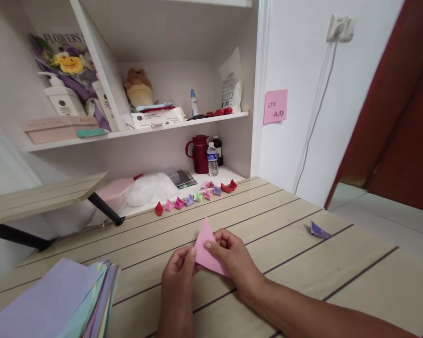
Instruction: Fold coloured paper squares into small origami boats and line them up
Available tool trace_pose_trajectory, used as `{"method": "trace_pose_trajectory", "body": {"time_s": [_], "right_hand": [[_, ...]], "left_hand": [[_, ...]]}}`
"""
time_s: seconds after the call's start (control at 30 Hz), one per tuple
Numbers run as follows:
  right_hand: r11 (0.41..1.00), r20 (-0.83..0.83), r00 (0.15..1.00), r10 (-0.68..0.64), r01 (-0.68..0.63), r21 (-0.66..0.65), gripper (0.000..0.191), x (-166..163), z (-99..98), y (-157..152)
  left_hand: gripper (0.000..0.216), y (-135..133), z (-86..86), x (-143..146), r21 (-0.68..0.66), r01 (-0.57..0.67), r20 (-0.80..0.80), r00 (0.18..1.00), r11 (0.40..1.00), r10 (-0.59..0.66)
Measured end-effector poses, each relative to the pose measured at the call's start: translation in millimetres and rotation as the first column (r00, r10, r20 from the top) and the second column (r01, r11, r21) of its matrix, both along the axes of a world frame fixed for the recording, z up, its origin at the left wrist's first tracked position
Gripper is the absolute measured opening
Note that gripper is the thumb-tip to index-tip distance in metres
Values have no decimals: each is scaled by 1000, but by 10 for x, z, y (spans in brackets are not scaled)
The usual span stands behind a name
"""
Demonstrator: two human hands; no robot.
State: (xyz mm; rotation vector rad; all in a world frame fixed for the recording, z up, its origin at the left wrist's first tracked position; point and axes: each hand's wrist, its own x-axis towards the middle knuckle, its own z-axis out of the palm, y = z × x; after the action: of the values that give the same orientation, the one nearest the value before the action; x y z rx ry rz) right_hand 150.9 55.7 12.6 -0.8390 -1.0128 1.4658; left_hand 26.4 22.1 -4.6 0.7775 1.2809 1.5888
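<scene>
Both my hands hold a folded pink sheet of paper (205, 249) just above the wooden table (303, 263). My left hand (178, 272) pinches its lower left edge with thumb and fingers closed. My right hand (232, 258) grips its right side, the thumb pressed on top. The paper forms a pointed triangle that sticks up towards the shelf. A stack of coloured paper sheets (63, 303) lies at the table's near left corner, beside my left forearm.
A row of several small folded paper pieces (193, 198) in red, pink, purple and green lines the table's far edge. One purple folded piece (319, 231) lies alone at the right. Behind stand shelves with a red jug (199, 154), a water bottle (212, 159) and boxes.
</scene>
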Motion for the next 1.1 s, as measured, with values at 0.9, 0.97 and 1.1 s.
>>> {"method": "trace_pose_trajectory", "body": {"time_s": [0.9,0.97,1.1], "right_hand": [[885,-142,875,463,-448,125,45,166,143,-55],[882,-152,870,470,-453,131,44,167,164,-82],[889,-147,878,456,-441,126,44,198,189,-67]], "left_hand": [[37,-197,66,-89,121,375,450,805,919,-387],[35,-192,67,-107,126,367,466,798,921,-382],[37,-200,81,-128,128,382,465,792,915,-396]]}}
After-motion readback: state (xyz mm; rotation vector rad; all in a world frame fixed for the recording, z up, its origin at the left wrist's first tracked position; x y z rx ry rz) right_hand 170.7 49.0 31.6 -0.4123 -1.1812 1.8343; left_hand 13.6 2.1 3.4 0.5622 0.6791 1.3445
